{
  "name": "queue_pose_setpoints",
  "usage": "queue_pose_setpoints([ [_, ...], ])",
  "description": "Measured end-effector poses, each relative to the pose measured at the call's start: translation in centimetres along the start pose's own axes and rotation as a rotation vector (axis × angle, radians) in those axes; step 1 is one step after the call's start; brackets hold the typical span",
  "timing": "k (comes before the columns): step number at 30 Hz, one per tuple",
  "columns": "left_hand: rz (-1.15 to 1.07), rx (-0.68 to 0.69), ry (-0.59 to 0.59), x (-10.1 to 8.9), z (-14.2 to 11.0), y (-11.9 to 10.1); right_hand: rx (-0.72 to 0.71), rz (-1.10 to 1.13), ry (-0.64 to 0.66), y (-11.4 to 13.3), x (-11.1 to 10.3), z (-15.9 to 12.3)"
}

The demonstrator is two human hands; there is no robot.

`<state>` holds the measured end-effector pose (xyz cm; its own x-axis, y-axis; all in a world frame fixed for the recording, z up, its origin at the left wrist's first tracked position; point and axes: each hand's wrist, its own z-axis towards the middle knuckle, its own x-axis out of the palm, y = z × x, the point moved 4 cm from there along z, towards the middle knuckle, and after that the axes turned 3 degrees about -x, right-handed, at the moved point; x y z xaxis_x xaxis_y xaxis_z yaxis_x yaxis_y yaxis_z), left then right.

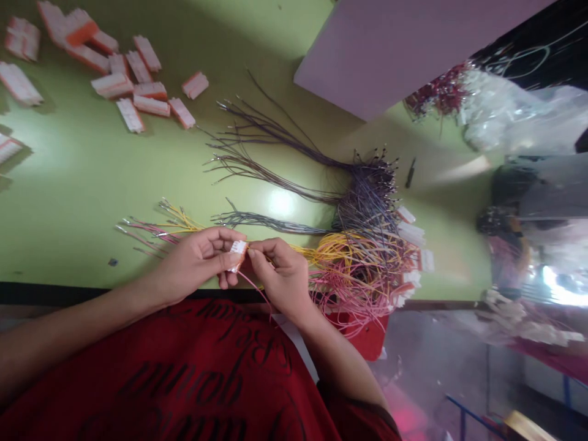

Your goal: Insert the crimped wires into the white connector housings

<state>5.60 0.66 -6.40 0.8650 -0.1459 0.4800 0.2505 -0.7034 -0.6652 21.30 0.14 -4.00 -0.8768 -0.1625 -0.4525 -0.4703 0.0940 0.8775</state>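
Observation:
Between the thumb and fingers of my left hand (205, 257) is a small white and orange connector housing (237, 250). My right hand (281, 269) pinches a thin wire right at the housing's right side; its tip is hidden by the fingers, and it looks yellow. A pink wire (252, 282) runs from the housing's lower end and passes under my right hand. Close behind my left hand lie the loose ends of yellow wires (180, 217) and pink wires (149, 228). Grey wires (275, 222) stretch across the table just beyond both hands.
Several white and orange connector housings (151, 105) lie scattered at the upper left of the green table (114, 165). Dark purple and brown wires (294, 144) spread from a large tangled bundle (362, 208). A pale purple box (390, 55) stands at the back; clear plastic bags (519, 116) are at the right.

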Motion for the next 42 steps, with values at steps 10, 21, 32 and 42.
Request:
queue_pose_setpoints([
  [10,0.032,-0.102,0.089,-0.1,0.8,0.5,-0.274,-0.661,0.006,-2.6,-2.2,7.4],
  [21,-0.004,-0.148,0.097,-0.1,1.0,0.7,-0.342,-0.840,0.145,-2.2,-1.9,7.1],
  [32,-0.032,-0.137,0.136,0.0,1.1,0.4,-0.273,-0.350,-0.154,-0.2,-6.2,4.7],
  [42,-0.018,-0.010,-0.019,-0.4,1.2,0.0,-0.315,-0.171,0.098,1.9,-0.5,2.0],
])
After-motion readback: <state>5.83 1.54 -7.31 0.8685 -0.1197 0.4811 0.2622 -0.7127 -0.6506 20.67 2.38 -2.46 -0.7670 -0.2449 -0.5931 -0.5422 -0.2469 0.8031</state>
